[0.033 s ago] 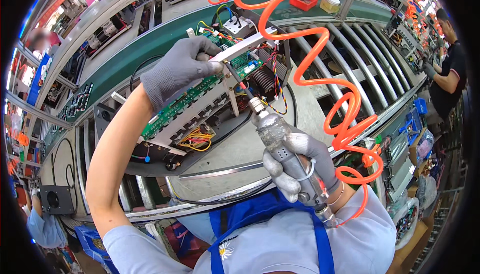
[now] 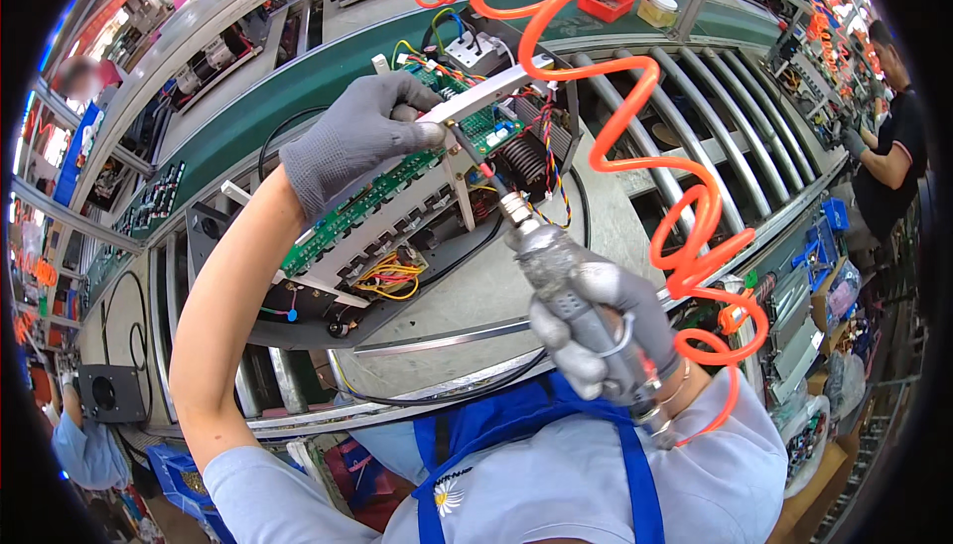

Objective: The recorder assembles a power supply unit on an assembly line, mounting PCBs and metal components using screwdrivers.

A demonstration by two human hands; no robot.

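My left hand (image 2: 362, 132), in a grey glove, pinches the near end of a pale metal bar (image 2: 496, 90). The bar lies across the top of an open electronics unit with a green circuit board (image 2: 340, 214), coloured wires and a dark coil. My right hand (image 2: 627, 298), in a grey glove with whitish fingertips, is wrapped round a worn grey pneumatic screwdriver (image 2: 558, 268). Its long bit (image 2: 476, 150) points up and left to the bar's end, beside my left fingertips. Whether the tip touches a screw is too small to tell.
A coiled orange air hose (image 2: 635, 117) hangs over the right side. Metal rollers (image 2: 730, 137) run beyond the unit. A red tray (image 2: 606, 2) and a small tub (image 2: 657, 9) stand at the back. Another person (image 2: 885, 167) works at the far right.
My right hand and the screwdriver's body have shifted slightly right and are blurred. The hose has swung a little right with them. My left hand stays on the bar.
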